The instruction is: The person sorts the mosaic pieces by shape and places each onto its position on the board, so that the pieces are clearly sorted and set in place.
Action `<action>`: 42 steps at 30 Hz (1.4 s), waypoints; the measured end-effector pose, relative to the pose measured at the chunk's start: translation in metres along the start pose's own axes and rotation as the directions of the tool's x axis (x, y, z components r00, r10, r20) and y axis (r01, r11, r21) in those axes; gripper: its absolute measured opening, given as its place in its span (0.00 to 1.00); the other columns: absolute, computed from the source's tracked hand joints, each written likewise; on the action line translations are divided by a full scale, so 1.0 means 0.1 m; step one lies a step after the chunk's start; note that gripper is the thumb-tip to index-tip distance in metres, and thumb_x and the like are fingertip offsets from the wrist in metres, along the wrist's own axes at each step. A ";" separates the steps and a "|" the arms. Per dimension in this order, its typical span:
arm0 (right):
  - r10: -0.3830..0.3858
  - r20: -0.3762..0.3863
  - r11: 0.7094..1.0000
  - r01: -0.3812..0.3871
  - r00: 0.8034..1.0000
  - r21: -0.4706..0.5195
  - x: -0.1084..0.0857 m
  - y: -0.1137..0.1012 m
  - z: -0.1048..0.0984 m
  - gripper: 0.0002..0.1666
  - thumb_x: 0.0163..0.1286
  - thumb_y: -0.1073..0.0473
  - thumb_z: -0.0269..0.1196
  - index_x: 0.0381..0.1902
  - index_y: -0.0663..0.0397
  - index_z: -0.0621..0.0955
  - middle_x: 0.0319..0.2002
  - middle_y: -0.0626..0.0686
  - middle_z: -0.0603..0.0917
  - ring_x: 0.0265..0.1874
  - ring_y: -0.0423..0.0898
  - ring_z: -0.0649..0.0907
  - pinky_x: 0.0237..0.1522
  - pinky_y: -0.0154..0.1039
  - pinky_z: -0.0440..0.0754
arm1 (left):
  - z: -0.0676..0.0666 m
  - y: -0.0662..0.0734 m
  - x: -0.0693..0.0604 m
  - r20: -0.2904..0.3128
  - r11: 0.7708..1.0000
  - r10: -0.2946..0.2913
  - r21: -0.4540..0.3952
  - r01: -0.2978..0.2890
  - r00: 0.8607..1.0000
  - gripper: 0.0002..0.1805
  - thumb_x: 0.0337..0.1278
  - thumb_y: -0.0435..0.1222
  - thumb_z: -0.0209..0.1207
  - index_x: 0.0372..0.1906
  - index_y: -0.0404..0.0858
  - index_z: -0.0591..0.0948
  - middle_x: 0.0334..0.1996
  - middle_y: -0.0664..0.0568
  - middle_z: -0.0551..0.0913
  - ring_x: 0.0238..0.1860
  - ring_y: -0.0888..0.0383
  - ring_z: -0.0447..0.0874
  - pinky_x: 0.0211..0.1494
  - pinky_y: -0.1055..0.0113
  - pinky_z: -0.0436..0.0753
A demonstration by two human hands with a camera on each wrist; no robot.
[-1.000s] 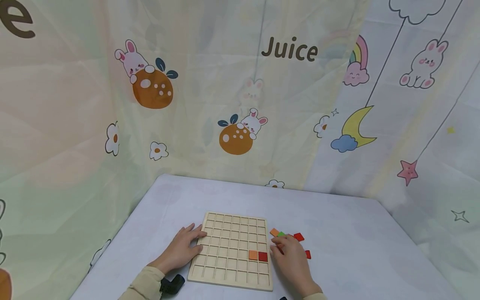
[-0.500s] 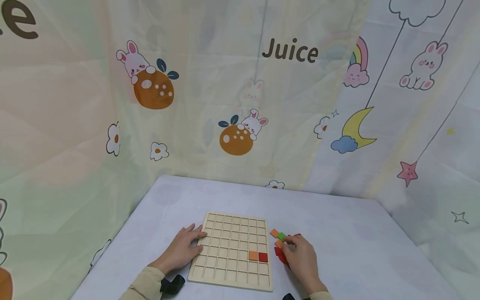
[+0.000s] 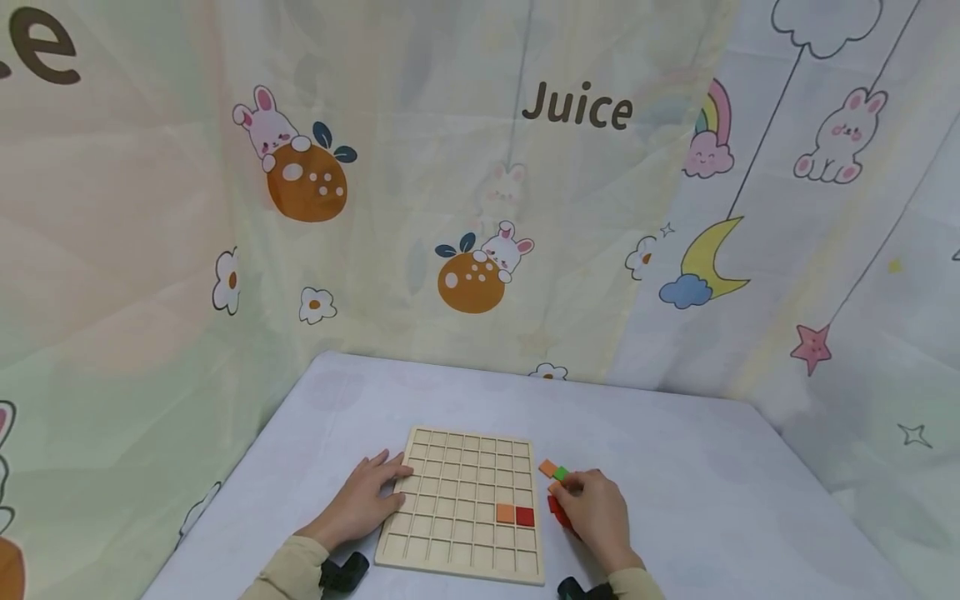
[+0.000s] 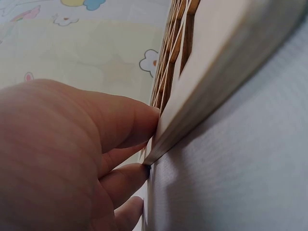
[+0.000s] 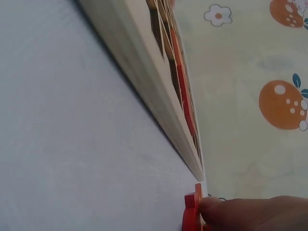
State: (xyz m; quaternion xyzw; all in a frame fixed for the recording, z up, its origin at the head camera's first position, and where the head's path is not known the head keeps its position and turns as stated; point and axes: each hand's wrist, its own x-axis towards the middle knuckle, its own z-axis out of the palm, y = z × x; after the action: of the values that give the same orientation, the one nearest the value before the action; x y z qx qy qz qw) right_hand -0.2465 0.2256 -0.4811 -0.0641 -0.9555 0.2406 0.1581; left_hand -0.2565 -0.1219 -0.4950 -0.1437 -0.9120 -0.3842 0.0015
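A pale wooden grid board [image 3: 450, 528] lies on the white table. In its lower right part, an orange square tile [image 3: 506, 513] and a red square tile [image 3: 525, 517] sit side by side in the grid. My left hand [image 3: 363, 498] rests along the board's left edge, fingers extended; in the left wrist view the thumb [image 4: 130, 120] touches the rim. Right of the board, my right hand [image 3: 600, 510] has thumb and index finger at a loose orange tile [image 3: 553, 488]. Whether they pinch it is hidden. Loose red pieces [image 5: 190, 211] lie beside the right thumb [image 5: 231, 211].
Beyond the right fingertips lie another orange tile [image 3: 548, 468] and a green tile [image 3: 561, 474]. A black wrist device [image 3: 345, 572] sits by the left sleeve. Printed cloth [image 3: 390, 250] hangs behind the table [image 3: 705, 483].
My right hand has shifted right from over the loose tiles, uncovering some, and its fingertips have come to the loose orange tile. My left hand and the board stay in place.
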 end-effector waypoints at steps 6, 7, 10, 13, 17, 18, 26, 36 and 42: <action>-0.005 -0.022 1.000 0.005 1.000 -0.020 0.00 0.00 0.02 0.10 0.56 0.54 0.73 0.32 0.54 0.89 0.30 0.49 0.85 0.34 0.50 0.83 0.38 0.51 0.83 | -0.01 0.00 0.02 -0.004 1.000 0.012 0.010 -0.012 1.000 0.19 0.60 0.36 0.63 0.56 0.43 0.81 0.69 0.45 0.69 0.75 0.40 0.52 0.78 0.43 0.44; -0.002 -0.030 1.000 0.001 1.000 -0.021 0.00 0.01 0.02 0.10 0.56 0.54 0.73 0.32 0.54 0.89 0.30 0.49 0.85 0.34 0.50 0.83 0.39 0.52 0.83 | -0.01 0.00 0.02 -0.007 1.000 0.016 0.013 -0.016 1.000 0.19 0.60 0.36 0.63 0.56 0.43 0.81 0.69 0.45 0.69 0.75 0.40 0.52 0.78 0.43 0.44; 0.007 -0.041 1.000 -0.008 0.999 -0.017 0.00 0.01 0.02 0.10 0.56 0.55 0.73 0.34 0.55 0.89 0.31 0.49 0.85 0.35 0.50 0.83 0.40 0.52 0.83 | 0.00 0.01 0.03 -0.006 1.000 0.016 0.020 -0.016 1.000 0.19 0.59 0.36 0.63 0.56 0.43 0.81 0.69 0.45 0.69 0.75 0.40 0.52 0.78 0.43 0.44; 0.015 -0.040 1.000 -0.016 0.999 -0.018 -0.01 0.01 0.02 0.11 0.56 0.57 0.72 0.36 0.56 0.89 0.31 0.49 0.85 0.35 0.50 0.83 0.41 0.52 0.83 | 0.01 0.02 0.03 -0.005 1.000 0.019 0.023 -0.019 1.000 0.19 0.58 0.36 0.63 0.56 0.43 0.81 0.69 0.45 0.70 0.75 0.40 0.52 0.78 0.43 0.45; 0.016 -0.030 0.999 -0.017 0.999 -0.035 -0.02 0.02 0.00 0.12 0.55 0.60 0.70 0.38 0.59 0.88 0.33 0.50 0.85 0.35 0.50 0.83 0.41 0.52 0.83 | 0.00 0.02 0.03 -0.005 0.999 0.021 0.024 -0.021 1.000 0.19 0.59 0.36 0.63 0.56 0.43 0.81 0.69 0.45 0.70 0.75 0.40 0.52 0.78 0.43 0.45; 0.016 -0.027 0.999 -0.017 1.000 -0.040 -0.02 0.02 -0.01 0.13 0.55 0.61 0.70 0.38 0.59 0.88 0.33 0.50 0.84 0.35 0.50 0.82 0.41 0.52 0.83 | 0.00 0.02 0.03 -0.007 0.999 0.022 0.025 -0.022 1.000 0.19 0.59 0.36 0.63 0.56 0.43 0.81 0.69 0.45 0.70 0.75 0.40 0.52 0.78 0.43 0.45; 0.018 -0.004 0.999 -0.018 1.000 -0.048 -0.03 0.04 -0.05 0.13 0.54 0.63 0.68 0.39 0.61 0.87 0.39 0.56 0.84 0.39 0.53 0.83 0.44 0.54 0.83 | 0.01 0.02 0.04 -0.018 0.999 0.021 0.031 -0.020 1.000 0.19 0.59 0.36 0.63 0.56 0.43 0.81 0.69 0.46 0.70 0.75 0.41 0.52 0.78 0.44 0.45; 0.020 0.023 0.998 -0.018 1.000 -0.060 -0.01 0.02 -0.03 0.17 0.54 0.59 0.71 0.41 0.62 0.87 0.36 0.53 0.83 0.34 0.49 0.81 0.39 0.50 0.83 | 0.00 0.01 0.04 -0.020 0.999 0.023 0.033 -0.022 1.000 0.19 0.59 0.35 0.63 0.56 0.42 0.81 0.69 0.45 0.70 0.75 0.41 0.52 0.78 0.44 0.45; 0.019 0.044 0.998 -0.016 0.999 -0.066 -0.02 0.04 0.01 0.16 0.55 0.58 0.73 0.39 0.60 0.87 0.33 0.51 0.81 0.31 0.47 0.79 0.38 0.48 0.83 | 0.00 -0.01 0.01 -0.007 1.000 -0.009 0.024 0.009 1.000 0.19 0.58 0.36 0.63 0.56 0.43 0.81 0.69 0.45 0.69 0.75 0.40 0.52 0.78 0.43 0.44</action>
State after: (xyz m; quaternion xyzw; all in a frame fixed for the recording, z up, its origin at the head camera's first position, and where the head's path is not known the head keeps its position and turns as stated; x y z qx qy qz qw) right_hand -0.2449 0.2279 -0.4843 -0.0721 -0.9657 0.2116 0.1323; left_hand -0.2577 -0.1220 -0.4956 -0.1381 -0.9172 -0.3737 0.0047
